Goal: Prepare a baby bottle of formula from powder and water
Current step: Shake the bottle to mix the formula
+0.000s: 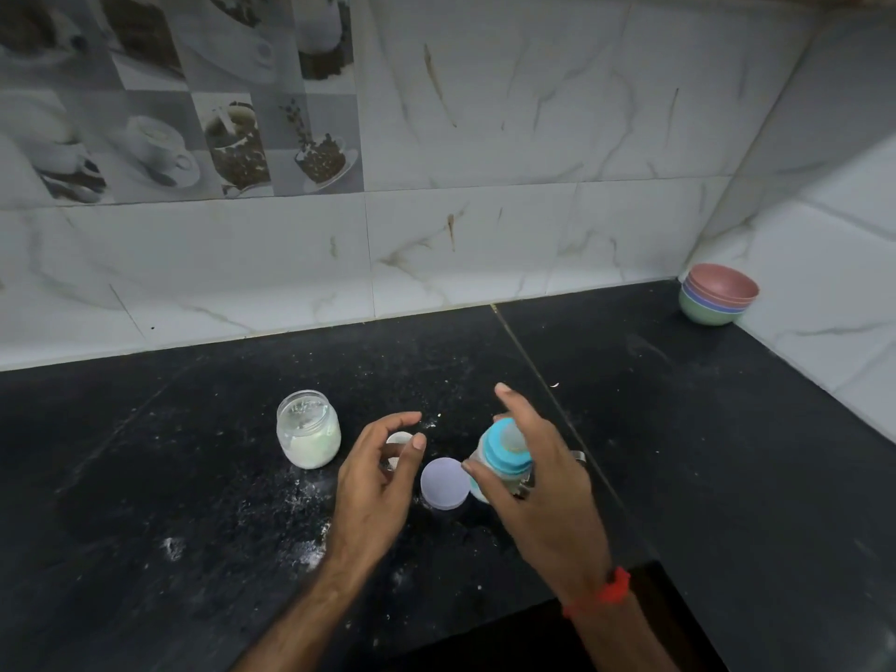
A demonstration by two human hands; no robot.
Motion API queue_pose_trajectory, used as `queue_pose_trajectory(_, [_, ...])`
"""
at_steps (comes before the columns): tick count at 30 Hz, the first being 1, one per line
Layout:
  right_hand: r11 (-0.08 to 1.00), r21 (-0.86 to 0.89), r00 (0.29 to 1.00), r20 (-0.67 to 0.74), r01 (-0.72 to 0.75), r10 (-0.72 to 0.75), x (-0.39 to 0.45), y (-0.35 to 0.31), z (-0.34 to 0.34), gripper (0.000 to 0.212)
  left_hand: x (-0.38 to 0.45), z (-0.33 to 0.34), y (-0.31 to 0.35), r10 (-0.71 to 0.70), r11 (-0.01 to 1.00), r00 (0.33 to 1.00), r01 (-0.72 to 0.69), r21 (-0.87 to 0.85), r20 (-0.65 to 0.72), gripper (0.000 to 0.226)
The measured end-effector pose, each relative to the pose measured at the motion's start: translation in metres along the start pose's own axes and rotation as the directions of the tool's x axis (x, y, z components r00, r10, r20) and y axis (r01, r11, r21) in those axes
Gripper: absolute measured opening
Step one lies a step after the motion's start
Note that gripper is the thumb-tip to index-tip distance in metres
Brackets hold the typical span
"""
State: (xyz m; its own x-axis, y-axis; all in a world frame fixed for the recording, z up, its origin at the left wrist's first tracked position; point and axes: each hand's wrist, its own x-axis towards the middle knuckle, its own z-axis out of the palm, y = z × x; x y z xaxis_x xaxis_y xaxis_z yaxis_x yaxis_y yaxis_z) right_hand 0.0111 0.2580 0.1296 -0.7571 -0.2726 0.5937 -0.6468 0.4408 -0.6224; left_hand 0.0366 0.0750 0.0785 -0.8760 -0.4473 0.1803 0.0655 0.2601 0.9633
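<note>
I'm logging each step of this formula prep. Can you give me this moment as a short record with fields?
surface: black counter with spilled white powder
bottle: baby bottle, blue collar and teat on, gripped by the right hand
left hand: left hand holds nothing, fingers loosely curled
powder jar: open jar, part full of white powder
lid: lilac lid lying flat between the hands
background: stacked bowls in the corner
</note>
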Motion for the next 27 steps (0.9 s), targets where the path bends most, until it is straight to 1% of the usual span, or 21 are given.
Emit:
queue_pose_trajectory(3, [0.987, 0.124, 0.953, -0.297, 0.104, -0.063, 0.009, -0.017, -0.015, 0.086, 0.001, 0.0, -0.001, 0.008, 1.0, 1.0, -0.008, 0.015, 0.0, 0.023])
queue_pose_trajectory(4, [0.977, 0.142, 0.927, -0.363, 0.158, -0.097, 0.012, -0.019, -0.017, 0.085, 0.001, 0.0, -0.002, 0.001, 1.0, 1.0, -0.001, 0.015, -0.002, 0.023])
queue_pose_trajectory(5, [0.977, 0.136, 0.921, -0.375, 0.163, -0.101, 0.013, -0.015, -0.015, 0.082, 0.001, 0.0, -0.002, -0.007, 1.0, 1.0, 0.007, 0.014, -0.002, 0.022])
queue_pose_trajectory(6, [0.987, 0.124, 0.95, -0.307, 0.106, -0.063, 0.013, -0.007, -0.009, 0.078, 0.001, 0.001, -0.002, -0.011, 1.0, 1.0, 0.011, 0.015, 0.0, 0.022])
queue_pose_trajectory(7, [0.994, 0.107, 0.99, -0.141, 0.006, 0.009, 0.013, -0.001, -0.005, 0.077, 0.001, 0.002, -0.001, -0.011, 1.0, 1.0, 0.011, 0.015, 0.003, 0.022])
queue_pose_trajectory(8, [0.994, 0.064, 0.996, 0.029, -0.087, 0.085, 0.009, 0.006, -0.003, 0.081, 0.0, 0.002, 0.0, -0.006, 1.0, 1.0, 0.006, 0.012, 0.006, 0.022])
queue_pose_trajectory(9, [0.992, 0.017, 0.987, 0.104, -0.121, 0.119, 0.004, 0.011, -0.003, 0.084, 0.0, 0.002, 0.0, 0.004, 1.0, 1.0, -0.004, 0.006, 0.01, 0.022])
queue_pose_trajectory(10, [0.991, 0.028, 0.988, 0.086, -0.129, 0.127, 0.004, 0.009, -0.006, 0.085, 0.0, 0.002, 0.001, 0.015, 1.0, 1.0, -0.015, 0.003, 0.012, 0.022])
queue_pose_trajectory(11, [0.989, 0.071, 0.992, 0.007, -0.13, 0.13, 0.005, 0.005, -0.01, 0.086, 0.0, 0.002, 0.001, 0.02, 1.0, 1.0, -0.02, 0.003, 0.011, 0.022])
queue_pose_trajectory(14, [0.984, 0.178, 0.947, -0.317, 0.005, 0.053, 0.009, -0.011, -0.017, 0.082, 0.001, 0.001, 0.0, 0.003, 1.0, 1.0, -0.003, -0.003, 0.003, 0.022])
queue_pose_trajectory(15, [0.987, 0.16, 0.943, -0.33, 0.024, 0.031, 0.008, -0.007, -0.012, 0.076, 0.001, 0.002, 0.0, -0.003, 1.0, 1.0, 0.003, -0.005, 0.001, 0.022])
queue_pose_trajectory(16, [0.992, 0.124, 0.967, -0.253, -0.002, 0.034, 0.006, -0.001, -0.004, 0.071, 0.001, 0.003, 0.0, -0.006, 1.0, 1.0, 0.006, -0.006, 0.004, 0.022])
queue_pose_trajectory(18, [0.993, 0.048, 0.994, 0.03, -0.111, 0.109, 0.001, 0.009, 0.002, 0.083, 0.0, 0.004, 0.002, -0.003, 1.0, 1.0, 0.004, -0.008, 0.009, 0.022])
queue_pose_trajectory(19, [0.993, 0.009, 0.991, 0.069, -0.119, 0.118, -0.001, 0.012, 0.0, 0.087, -0.001, 0.004, 0.003, 0.004, 1.0, 1.0, -0.003, -0.011, 0.013, 0.023])
queue_pose_trajectory(20, [0.992, 0.019, 0.992, 0.034, -0.122, 0.121, 0.001, 0.009, -0.005, 0.088, -0.001, 0.004, 0.003, 0.012, 1.0, 1.0, -0.012, -0.012, 0.014, 0.023])
queue_pose_trajectory(21, [0.992, 0.062, 0.992, -0.057, -0.112, 0.116, 0.005, 0.003, -0.012, 0.088, -0.002, 0.003, 0.003, 0.017, 1.0, 1.0, -0.017, -0.009, 0.013, 0.023])
queue_pose_trajectory(23, [0.987, 0.163, 0.953, -0.299, -0.005, 0.054, 0.011, -0.01, -0.023, 0.084, -0.001, 0.002, 0.001, 0.004, 1.0, 1.0, -0.004, -0.009, 0.007, 0.022])
queue_pose_trajectory(24, [0.986, 0.159, 0.929, -0.37, 0.059, 0.004, 0.011, -0.01, -0.022, 0.079, -0.002, 0.002, 0.0, -0.006, 1.0, 1.0, 0.006, -0.014, 0.008, 0.022])
queue_pose_trajectory(25, [0.99, 0.111, 0.932, -0.362, 0.082, -0.036, 0.01, -0.004, -0.016, 0.074, -0.002, 0.003, 0.0, -0.014, 1.0, 1.0, 0.014, -0.016, 0.012, 0.022])
queue_pose_trajectory(26, [0.997, 0.073, 0.968, -0.249, 0.04, -0.02, 0.007, 0.003, -0.008, 0.072, -0.002, 0.003, 0.0, -0.013, 1.0, 1.0, 0.013, -0.017, 0.015, 0.023])
queue_pose_trajectory(27, [0.997, 0.056, 0.996, -0.065, -0.053, 0.057, 0.004, 0.01, -0.004, 0.076, -0.003, 0.004, 0.001, -0.006, 1.0, 1.0, 0.007, -0.015, 0.015, 0.023])
